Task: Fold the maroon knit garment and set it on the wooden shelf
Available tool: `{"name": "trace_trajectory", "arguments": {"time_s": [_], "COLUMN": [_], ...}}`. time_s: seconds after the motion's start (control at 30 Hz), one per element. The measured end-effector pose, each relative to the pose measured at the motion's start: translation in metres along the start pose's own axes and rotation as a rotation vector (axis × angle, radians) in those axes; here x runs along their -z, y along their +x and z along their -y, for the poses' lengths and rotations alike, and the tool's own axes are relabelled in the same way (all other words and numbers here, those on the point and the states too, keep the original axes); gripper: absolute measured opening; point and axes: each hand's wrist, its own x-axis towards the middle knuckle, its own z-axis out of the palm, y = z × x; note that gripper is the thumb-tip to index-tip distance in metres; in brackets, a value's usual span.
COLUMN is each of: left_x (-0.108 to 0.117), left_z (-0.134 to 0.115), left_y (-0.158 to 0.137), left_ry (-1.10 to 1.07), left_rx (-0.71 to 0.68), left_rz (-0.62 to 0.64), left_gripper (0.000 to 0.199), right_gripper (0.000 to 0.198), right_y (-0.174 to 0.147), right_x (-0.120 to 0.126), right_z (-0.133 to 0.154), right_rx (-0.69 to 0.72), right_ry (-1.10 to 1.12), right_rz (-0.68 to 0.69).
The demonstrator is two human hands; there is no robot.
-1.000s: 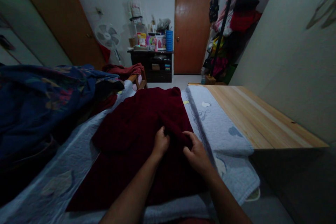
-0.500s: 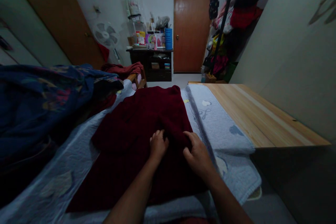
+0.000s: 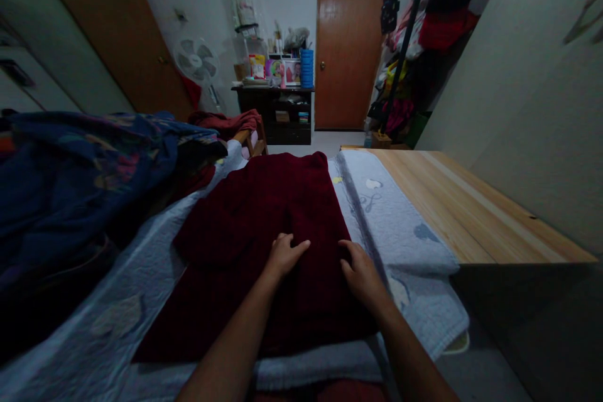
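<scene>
A dark red garment (image 3: 264, 201), its exact kind hard to make out in the dim light, lies spread and partly folded over the pale blue bedding. My left hand (image 3: 284, 255) rests on the middle of it, thumb spread away from the fingers. Near the garment's right side, my right hand (image 3: 360, 269) touches the cloth with curved fingers, and a gap shows between thumb and forefinger. Neither hand visibly pinches the fabric.
Blue patterned cloth (image 3: 85, 157) is heaped on the left. A wooden board (image 3: 471, 213) extends at the right beside the quilted bedding (image 3: 400, 201). Farther back stand a fan (image 3: 195, 63), a dark cabinet (image 3: 273, 116) and a closed door (image 3: 348, 44). Bags (image 3: 447, 12) hang at the right.
The raised fold between my hands has been let go and laid flat toward the right. My right hand has moved slightly right, and both hands have loosened from the cloth.
</scene>
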Motion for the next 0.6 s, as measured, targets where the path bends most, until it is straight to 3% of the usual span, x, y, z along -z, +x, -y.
{"name": "trace_trajectory", "arguments": {"time_s": [0.1, 0.17, 0.23, 0.3, 0.43, 0.5, 0.6], "left_x": [0.001, 0.002, 0.004, 0.005, -0.003, -0.01, -0.017], "left_z": [-0.006, -0.015, -0.025, -0.034, -0.035, -0.029, -0.019], "left_y": [-0.01, -0.019, -0.027, -0.034, -0.044, -0.049, -0.055], "left_ry": [0.213, 0.342, 0.442, 0.509, 0.554, 0.566, 0.594], "left_rx": [0.029, 0.02, -0.074, -0.254, -0.537, -0.558, -0.518], "left_rz": [-0.01, -0.124, -0.256, -0.292, -0.006, 0.134, 0.206], "left_gripper": [0.033, 0.043, 0.053, 0.054, 0.047, 0.054, 0.066], "right_gripper": [0.043, 0.041, 0.041, 0.045, 0.052, 0.054, 0.053], "right_y": [-0.004, -0.005, -0.004, -0.001, 0.003, 0.002, -0.002], "right_x": [0.003, 0.007, 0.01, 0.011, -0.001, -0.011, -0.024], "right_z": [0.002, 0.007, 0.014, 0.02, 0.018, 0.01, -0.003], "right_rx": [-0.012, -0.038, -0.021, 0.043, 0.143, 0.125, 0.088], "right_ry": [-0.185, -0.345, -0.456, -0.492, -0.479, -0.481, -0.478], "right_rz": [0.013, 0.048, 0.052, 0.029, 0.072, 0.136, 0.191]}}
